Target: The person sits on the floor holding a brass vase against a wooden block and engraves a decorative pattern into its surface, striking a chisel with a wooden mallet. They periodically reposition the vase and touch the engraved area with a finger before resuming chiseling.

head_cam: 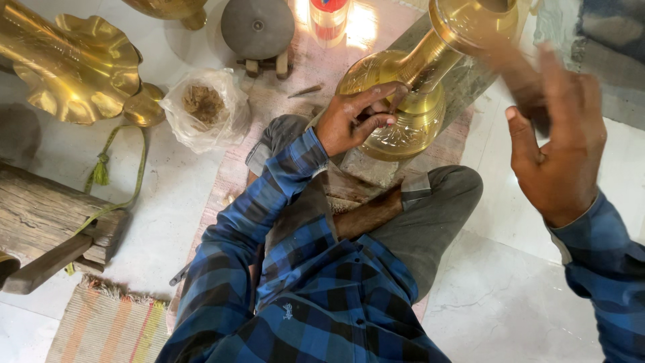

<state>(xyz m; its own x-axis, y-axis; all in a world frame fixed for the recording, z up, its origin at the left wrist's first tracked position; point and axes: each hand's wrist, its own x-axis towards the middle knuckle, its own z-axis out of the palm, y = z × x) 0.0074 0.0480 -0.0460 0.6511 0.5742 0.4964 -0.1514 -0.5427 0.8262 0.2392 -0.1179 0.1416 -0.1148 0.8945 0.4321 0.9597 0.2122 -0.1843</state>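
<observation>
A polished brass vase (410,101) with a long neck and flared mouth lies tilted across my lap, resting on a grey stone slab (366,168). My left hand (353,121) presses on its rounded body near the neck, fingers curled against the metal. To the right of the vase, my right hand (561,144) is raised and blurred. It grips a dark, stick-like tool (527,91) that points toward the vase's mouth; the blur hides its shape. I sit cross-legged in a blue checked shirt and grey trousers.
At the upper left lies a large fluted brass piece (74,67), with a plastic bag of brown material (201,107) beside it. A round grey disc on a stand (257,27) sits at the top. At the left are a worn wooden block (47,215) and a striped mat (107,329).
</observation>
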